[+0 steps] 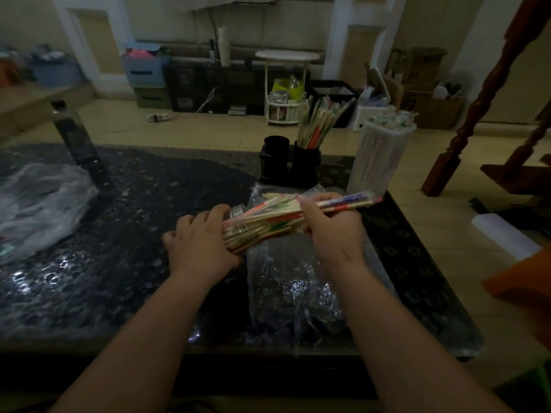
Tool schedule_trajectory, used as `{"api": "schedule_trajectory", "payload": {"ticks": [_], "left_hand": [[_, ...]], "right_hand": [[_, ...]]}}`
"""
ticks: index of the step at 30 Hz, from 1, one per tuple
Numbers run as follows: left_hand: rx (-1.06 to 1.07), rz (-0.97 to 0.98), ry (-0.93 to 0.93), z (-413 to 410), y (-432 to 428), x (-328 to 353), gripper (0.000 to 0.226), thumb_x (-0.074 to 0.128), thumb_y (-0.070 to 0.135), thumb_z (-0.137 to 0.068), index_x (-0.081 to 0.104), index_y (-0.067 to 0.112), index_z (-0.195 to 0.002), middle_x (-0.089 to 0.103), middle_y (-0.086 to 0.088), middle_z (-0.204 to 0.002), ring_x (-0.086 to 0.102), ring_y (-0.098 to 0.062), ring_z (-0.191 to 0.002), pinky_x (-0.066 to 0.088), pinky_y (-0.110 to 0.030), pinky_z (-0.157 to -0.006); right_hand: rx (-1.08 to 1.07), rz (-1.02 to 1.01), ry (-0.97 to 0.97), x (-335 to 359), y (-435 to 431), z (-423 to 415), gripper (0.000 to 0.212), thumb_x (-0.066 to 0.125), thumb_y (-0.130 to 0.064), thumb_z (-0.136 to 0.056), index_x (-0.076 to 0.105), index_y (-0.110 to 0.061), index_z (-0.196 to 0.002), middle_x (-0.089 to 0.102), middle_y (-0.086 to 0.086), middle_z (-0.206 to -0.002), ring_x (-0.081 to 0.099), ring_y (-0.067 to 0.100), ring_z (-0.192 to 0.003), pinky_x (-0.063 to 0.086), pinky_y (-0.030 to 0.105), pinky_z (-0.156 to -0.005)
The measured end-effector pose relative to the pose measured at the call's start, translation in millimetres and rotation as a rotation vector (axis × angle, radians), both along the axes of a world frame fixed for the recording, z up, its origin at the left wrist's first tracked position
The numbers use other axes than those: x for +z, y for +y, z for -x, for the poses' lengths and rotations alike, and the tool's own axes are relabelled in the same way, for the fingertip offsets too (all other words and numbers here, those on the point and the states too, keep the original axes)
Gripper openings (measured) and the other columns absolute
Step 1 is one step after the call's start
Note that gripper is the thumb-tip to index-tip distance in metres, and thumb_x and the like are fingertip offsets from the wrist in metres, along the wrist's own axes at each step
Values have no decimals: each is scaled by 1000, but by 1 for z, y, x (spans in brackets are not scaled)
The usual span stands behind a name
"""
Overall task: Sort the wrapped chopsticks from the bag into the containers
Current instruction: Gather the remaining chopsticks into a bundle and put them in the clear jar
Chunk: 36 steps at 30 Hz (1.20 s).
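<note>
On the table (125, 204), centre front: work area, dark patterned surface, dim light.
Left hand (199, 242): I have it closed around the near end of the bundle of wrapped chopsticks (262, 225), fingers curled over the top.
Right hand (331, 225): I have it closed on the far part of the same bundle, with a few sticks (348, 204) pinched out and projecting to the right past the fingers.
Bundle position: held just above the clear plastic bag (292, 281), which lies flat on the table below both hands. I cannot tell whether more chopsticks remain inside the bag.
Black holder (290, 165): two-compartment unit behind the bundle. Right compartment carries a fan of chopsticks (319, 123); left compartment appears empty, though its inside is dark.
White container (378, 156): tall, translucent, just right of the black holder, packed to the rim with wrapped sticks.
Second bag (38, 204): crumpled clear plastic at the left edge, contents unclear.
Progress, my estimate: roughly midway or later. Two receptacles already hold stock; the full handful is unsorted.
Remaining: separate the pinched sticks by type and place each group in its container.
</note>
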<state>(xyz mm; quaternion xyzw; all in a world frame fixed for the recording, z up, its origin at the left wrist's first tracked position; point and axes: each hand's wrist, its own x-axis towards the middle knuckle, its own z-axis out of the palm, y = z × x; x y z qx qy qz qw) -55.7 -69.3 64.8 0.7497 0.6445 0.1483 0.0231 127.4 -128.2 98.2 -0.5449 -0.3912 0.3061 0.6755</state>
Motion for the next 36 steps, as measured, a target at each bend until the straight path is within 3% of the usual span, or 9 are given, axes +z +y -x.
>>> {"api": "schedule_trajectory", "payload": {"ticks": [4, 7, 12, 14, 18, 25, 29, 32, 36], "left_hand": [[-10, -3, 4, -1, 0, -1, 92, 79, 50, -64, 27, 42, -139, 48, 6, -137, 38, -25, -125, 34, -46, -92], [-17, -12, -2, -1, 0, -1, 92, 78, 50, -64, 27, 41, -140, 48, 6, -137, 38, -25, -124, 34, -46, -93], [-44, -8, 1, -3, -2, -1, 94, 77, 51, -64, 26, 41, -142, 48, 8, -137, 37, -24, -125, 33, -47, -95], [-45, -13, 0, -3, -3, -2, 94, 77, 52, -64, 27, 41, -142, 48, 8, -137, 38, -24, -124, 33, -46, -94], [-55, -23, -16, -4, -2, -3, 95, 77, 51, -63, 26, 42, -142, 48, 9, -137, 38, -23, -124, 32, -46, -93], [-59, -5, -1, -4, -3, -2, 94, 76, 50, -65, 25, 41, -143, 46, 9, -138, 37, -24, -125, 31, -46, -95], [-50, -12, -9, -3, -3, -2, 92, 76, 47, -65, 26, 41, -142, 47, 9, -137, 38, -24, -124, 32, -46, -93], [-47, -27, -11, -4, -2, -3, 91, 75, 46, -66, 26, 41, -142, 47, 9, -137, 38, -23, -124, 32, -47, -93], [-55, -51, -2, -3, -3, -4, 89, 74, 52, -68, 27, 41, -142, 48, 10, -137, 37, -23, -124, 31, -46, -93]], "right_hand": [[17, -6, 154, 2, 0, -4, 20, 70, -8, -88, 55, -10, -101, 67, 6, -87, 65, 3, -58, 47, 15, -48], [-83, -15, 263, 3, 3, -9, 12, 55, -12, -98, 54, -15, -86, 63, -4, -64, 57, 2, -49, 41, 17, -40], [-112, 103, 139, -5, 7, -7, 27, 78, -5, -81, 55, -18, -90, 65, 3, -85, 66, 16, -75, 57, 27, -65], [-186, 46, 180, -4, 7, -8, 42, 80, -5, -79, 46, -16, -102, 59, 2, -92, 63, 8, -71, 54, 22, -60], [-214, -22, 322, 2, 7, -12, 6, 50, -18, -100, 45, -19, -103, 54, 3, -83, 57, 5, -56, 45, 17, -45], [-172, 174, -139, -14, 10, -9, 11, 63, -16, -95, 56, -24, -98, 60, -6, -100, 60, 9, -90, 48, 14, -69], [-204, 187, -197, -14, 10, -6, 40, 48, -31, -99, 49, -25, -138, 54, -2, -130, 55, 13, -113, 48, 29, -91], [-50, 252, -303, -18, 9, 0, 57, 38, -44, -97, 35, -25, -151, 38, -2, -154, 35, 17, -141, 32, 45, -116], [106, 332, -615, -23, 7, 5, 52, 35, -33, -105, 28, -17, -154, 20, -5, -163, 9, 10, -150, 9, 35, -123]]}}
